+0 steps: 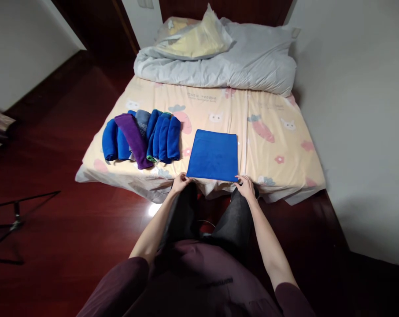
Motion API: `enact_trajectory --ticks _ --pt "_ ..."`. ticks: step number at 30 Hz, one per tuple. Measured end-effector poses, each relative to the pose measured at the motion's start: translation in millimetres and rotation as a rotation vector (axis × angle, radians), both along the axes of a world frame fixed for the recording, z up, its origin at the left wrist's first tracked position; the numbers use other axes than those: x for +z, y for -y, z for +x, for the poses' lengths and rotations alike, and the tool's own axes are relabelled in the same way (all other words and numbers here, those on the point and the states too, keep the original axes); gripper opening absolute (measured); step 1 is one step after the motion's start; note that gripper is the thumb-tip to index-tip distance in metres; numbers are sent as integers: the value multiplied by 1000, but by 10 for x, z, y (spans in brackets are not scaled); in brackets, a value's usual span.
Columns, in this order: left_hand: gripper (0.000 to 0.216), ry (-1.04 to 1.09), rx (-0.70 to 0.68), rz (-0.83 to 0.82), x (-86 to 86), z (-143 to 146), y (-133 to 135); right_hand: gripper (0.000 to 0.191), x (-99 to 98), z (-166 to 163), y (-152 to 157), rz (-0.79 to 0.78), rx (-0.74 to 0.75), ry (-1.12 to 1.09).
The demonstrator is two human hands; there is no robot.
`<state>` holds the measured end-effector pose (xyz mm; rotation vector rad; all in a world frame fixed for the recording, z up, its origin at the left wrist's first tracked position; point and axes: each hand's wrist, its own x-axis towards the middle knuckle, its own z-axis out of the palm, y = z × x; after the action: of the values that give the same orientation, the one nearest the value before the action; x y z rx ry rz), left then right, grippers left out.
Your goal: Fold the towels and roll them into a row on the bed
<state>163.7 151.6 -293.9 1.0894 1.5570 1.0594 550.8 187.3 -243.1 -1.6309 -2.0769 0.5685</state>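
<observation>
A blue cloth lies flat and square on the bed's patterned sheet, close to the near edge. My left hand pinches its near left corner. My right hand pinches its near right corner. Both hands sit right at the mattress edge, fingers closed on the fabric. To the left lies a row of rolled cloths, mostly blue, with one purple roll laid across them.
A grey duvet and a yellow pillow are piled at the head of the bed. White walls stand to the right and far left. Dark red wooden floor surrounds the bed; a black stand's legs rest at left.
</observation>
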Motion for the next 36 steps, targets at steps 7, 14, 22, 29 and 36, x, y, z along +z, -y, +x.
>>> enact_trajectory --ticks 7,14,22,29,36 --pt "17 -376 18 71 111 63 33 26 -36 37 48 39 -11 9" --pt "22 -441 45 235 72 55 -190 24 -76 35 -18 117 13 -69" --pt "24 -472 -255 464 6 -120 -404 46 -167 0 -155 97 100 -77" --pt "28 -386 -168 397 -74 -155 -449 42 -156 3 -180 87 25 -126" --pt "39 -373 -12 272 -79 -142 -386 25 -106 -6 -154 86 -149 -123"
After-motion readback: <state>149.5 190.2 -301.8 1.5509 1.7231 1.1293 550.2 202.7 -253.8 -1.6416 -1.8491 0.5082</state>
